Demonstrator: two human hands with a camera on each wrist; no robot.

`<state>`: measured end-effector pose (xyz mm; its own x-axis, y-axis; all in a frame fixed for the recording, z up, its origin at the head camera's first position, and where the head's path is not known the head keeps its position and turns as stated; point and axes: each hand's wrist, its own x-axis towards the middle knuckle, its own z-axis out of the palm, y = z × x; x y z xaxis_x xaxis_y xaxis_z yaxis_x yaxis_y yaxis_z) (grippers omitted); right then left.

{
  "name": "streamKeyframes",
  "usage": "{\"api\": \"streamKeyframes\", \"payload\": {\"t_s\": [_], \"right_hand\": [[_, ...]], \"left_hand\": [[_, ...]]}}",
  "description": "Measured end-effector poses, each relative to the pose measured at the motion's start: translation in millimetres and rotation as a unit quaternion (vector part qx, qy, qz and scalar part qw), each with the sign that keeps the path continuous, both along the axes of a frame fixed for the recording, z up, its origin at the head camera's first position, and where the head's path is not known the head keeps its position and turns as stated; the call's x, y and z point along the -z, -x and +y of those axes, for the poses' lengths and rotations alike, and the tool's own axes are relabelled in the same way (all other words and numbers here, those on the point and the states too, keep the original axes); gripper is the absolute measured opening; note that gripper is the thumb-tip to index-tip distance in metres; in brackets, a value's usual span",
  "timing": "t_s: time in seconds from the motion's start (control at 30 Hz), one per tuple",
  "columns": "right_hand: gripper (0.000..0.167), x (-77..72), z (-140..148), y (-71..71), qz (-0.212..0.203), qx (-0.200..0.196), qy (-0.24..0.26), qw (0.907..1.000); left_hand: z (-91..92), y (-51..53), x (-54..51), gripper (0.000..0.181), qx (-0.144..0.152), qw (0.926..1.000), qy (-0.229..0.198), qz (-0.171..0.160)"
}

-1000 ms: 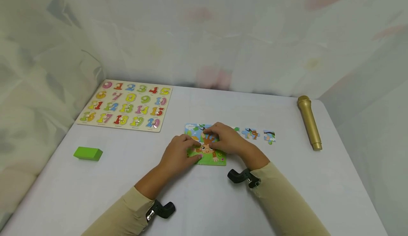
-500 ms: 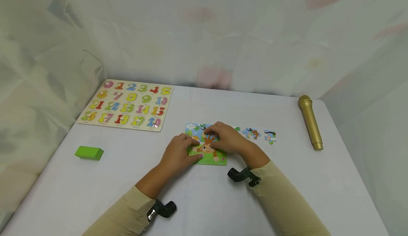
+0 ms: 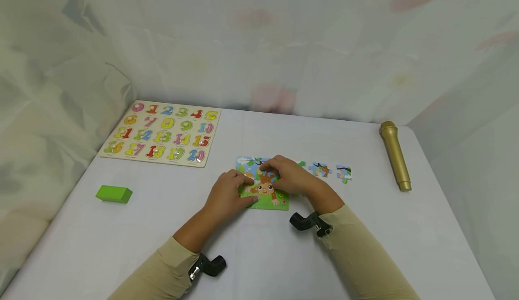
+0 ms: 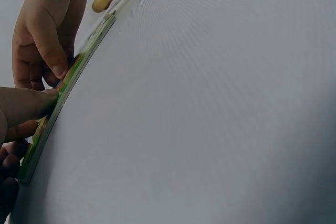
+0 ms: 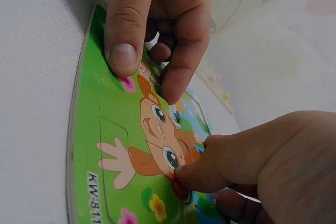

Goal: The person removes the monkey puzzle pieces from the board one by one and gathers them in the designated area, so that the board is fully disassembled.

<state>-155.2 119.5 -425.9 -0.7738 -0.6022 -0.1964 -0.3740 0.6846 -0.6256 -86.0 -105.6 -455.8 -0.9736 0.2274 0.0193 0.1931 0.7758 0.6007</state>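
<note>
A jigsaw puzzle (image 3: 265,198) with a cartoon monkey lies flat on the table in front of me, in its thin board. My left hand (image 3: 225,196) rests on its left side. In the right wrist view, the left thumb (image 5: 124,51) presses the green border and the index finger touches the picture by the monkey's face. From the right, my right hand (image 3: 298,178) reaches over the puzzle, thumb and index finger bent around a puzzle piece at the monkey's head and body. Its thumb (image 5: 207,166) touches the face beside an eye. The palm hides the puzzle's upper right.
Loose jigsaw pieces (image 3: 321,170) lie in a row right of the puzzle, one partly behind my right hand. A number board (image 3: 162,131) sits at the back left, a green block (image 3: 114,194) at the left. A gold microphone-shaped object (image 3: 394,156) lies at the far right.
My right thumb has slid slightly to the right, showing more of the monkey's face. The left hand and the loose pieces stay where they were.
</note>
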Motion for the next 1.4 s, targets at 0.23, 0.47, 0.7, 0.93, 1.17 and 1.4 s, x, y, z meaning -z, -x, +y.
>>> {"api": "streamKeyframes", "payload": {"t_s": [0.23,0.47,0.7,0.93,1.17,1.4], "right_hand": [[0.049,0.1,-2.3,-3.0,-0.003,0.011,-0.006,0.9999],[0.05,0.0,-5.3,-4.8,0.022,0.009,-0.016,0.9996],[0.052,1.1,-7.0,-5.5,0.025,0.013,-0.004,0.9996],[0.051,0.6,-6.0,-6.1,0.022,0.017,0.014,0.9995],[0.05,1.5,-2.5,-7.9,0.02,0.01,0.045,0.9987],[0.041,3.5,-0.6,-8.6,0.012,0.007,0.084,0.9964]], "left_hand": [[0.5,0.0,-0.9,0.045,-0.002,1.0,-0.003,-0.002],[1.0,0.3,-0.6,0.045,-0.006,1.0,-0.002,-0.003],[1.1,0.2,-0.9,0.045,-0.008,1.0,-0.002,-0.005],[1.0,0.1,-1.1,0.046,-0.009,0.9999,-0.004,-0.011],[0.9,0.3,-0.1,0.045,-0.009,0.9999,-0.004,-0.011],[0.6,0.6,0.5,0.045,-0.008,0.9999,-0.006,-0.005]]}}
